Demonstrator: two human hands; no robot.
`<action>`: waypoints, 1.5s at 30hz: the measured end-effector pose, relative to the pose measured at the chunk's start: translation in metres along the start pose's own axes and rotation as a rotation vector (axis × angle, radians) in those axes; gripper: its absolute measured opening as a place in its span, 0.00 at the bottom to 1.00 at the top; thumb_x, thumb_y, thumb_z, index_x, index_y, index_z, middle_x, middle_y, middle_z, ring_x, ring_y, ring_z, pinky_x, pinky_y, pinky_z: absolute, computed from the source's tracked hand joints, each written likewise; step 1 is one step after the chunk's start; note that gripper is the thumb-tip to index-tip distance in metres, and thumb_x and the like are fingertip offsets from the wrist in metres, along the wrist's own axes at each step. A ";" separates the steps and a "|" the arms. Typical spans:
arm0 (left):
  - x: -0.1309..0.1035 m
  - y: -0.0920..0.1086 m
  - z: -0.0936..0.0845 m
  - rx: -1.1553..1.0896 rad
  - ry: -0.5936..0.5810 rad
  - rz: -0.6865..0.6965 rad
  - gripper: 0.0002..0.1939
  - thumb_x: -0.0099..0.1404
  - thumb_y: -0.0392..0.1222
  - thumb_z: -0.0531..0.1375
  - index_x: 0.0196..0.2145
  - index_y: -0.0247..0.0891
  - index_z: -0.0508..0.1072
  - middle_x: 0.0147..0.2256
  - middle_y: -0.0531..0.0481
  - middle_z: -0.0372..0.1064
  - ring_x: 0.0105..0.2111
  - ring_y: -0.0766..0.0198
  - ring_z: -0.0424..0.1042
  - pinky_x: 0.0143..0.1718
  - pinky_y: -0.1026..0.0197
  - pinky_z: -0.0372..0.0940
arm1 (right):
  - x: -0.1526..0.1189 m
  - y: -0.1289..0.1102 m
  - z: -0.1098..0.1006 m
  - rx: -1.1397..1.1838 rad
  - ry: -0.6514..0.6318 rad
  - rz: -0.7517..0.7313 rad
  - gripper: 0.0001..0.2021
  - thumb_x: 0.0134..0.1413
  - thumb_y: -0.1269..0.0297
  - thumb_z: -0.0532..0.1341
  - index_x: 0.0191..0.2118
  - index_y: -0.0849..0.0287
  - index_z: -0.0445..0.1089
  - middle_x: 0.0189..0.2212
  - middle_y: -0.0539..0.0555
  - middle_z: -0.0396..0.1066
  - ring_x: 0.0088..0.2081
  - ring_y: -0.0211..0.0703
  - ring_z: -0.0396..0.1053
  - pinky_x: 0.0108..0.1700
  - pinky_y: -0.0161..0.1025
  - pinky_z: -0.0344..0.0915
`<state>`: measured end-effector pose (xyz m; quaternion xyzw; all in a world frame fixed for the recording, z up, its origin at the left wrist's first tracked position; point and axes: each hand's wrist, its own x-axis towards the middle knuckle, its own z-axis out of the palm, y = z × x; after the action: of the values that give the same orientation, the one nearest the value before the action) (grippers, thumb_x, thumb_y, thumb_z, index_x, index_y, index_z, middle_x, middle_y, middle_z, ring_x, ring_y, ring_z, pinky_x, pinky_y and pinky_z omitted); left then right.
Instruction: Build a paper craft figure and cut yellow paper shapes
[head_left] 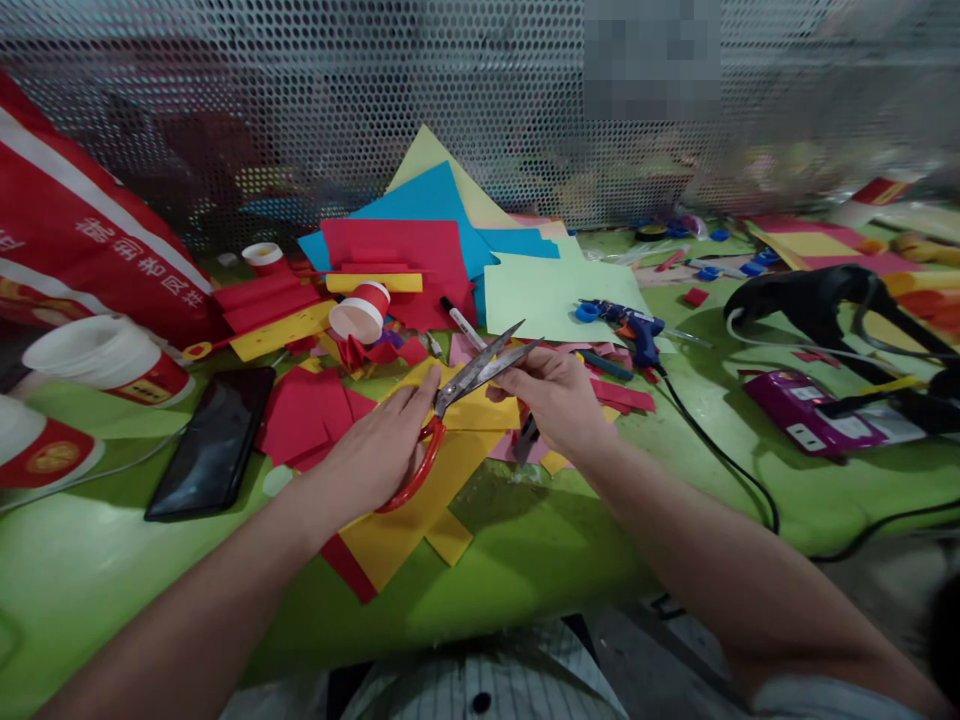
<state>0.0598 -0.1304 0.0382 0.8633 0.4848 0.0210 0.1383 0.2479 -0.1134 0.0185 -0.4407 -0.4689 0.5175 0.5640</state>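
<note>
My left hand (386,445) is wrapped round the red-orange handles of a pair of scissors (469,377). Their metal blades are spread apart and point up and to the right. Beside the blade tips, my right hand (559,395) is closed in a pinch; whatever lies between its fingers is hidden or too small to name. Beneath both hands are sheets and strips of yellow paper (424,510). A black and white marker (463,322) lies just beyond the blades. Red paper pieces (311,410) lie left of the scissors.
A blue glue gun (637,332) with a black cable lies right, near a purple power strip (814,412). Coloured sheets (559,290) are piled behind, against a perforated metal panel (315,110). Leftward are a phone (214,440), paper cups (112,360) and a red bag (90,220).
</note>
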 end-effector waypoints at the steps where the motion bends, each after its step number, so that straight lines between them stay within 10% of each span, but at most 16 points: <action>1: 0.000 0.001 -0.001 0.014 -0.008 -0.004 0.33 0.60 0.30 0.43 0.63 0.31 0.42 0.53 0.34 0.61 0.50 0.53 0.64 0.47 0.50 0.62 | 0.000 0.000 0.000 -0.005 -0.004 -0.002 0.04 0.33 0.66 0.65 0.21 0.60 0.72 0.17 0.47 0.68 0.21 0.31 0.64 0.27 0.33 0.65; 34: -0.001 -0.005 -0.004 0.099 0.012 0.024 0.31 0.59 0.31 0.44 0.62 0.34 0.49 0.51 0.38 0.66 0.46 0.51 0.69 0.42 0.52 0.66 | 0.004 -0.002 -0.009 -0.213 -0.038 -0.101 0.05 0.36 0.69 0.61 0.16 0.59 0.70 0.14 0.47 0.65 0.19 0.33 0.59 0.24 0.36 0.62; 45: 0.002 -0.016 -0.010 0.013 0.158 -0.163 0.28 0.60 0.33 0.49 0.59 0.33 0.56 0.52 0.36 0.65 0.50 0.48 0.67 0.47 0.49 0.64 | 0.009 -0.004 -0.008 0.068 0.037 0.118 0.09 0.33 0.60 0.67 0.24 0.59 0.72 0.16 0.46 0.66 0.18 0.30 0.61 0.18 0.30 0.54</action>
<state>0.0455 -0.1189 0.0431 0.8176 0.5630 0.0747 0.0952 0.2570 -0.1046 0.0219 -0.4575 -0.4141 0.5571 0.5557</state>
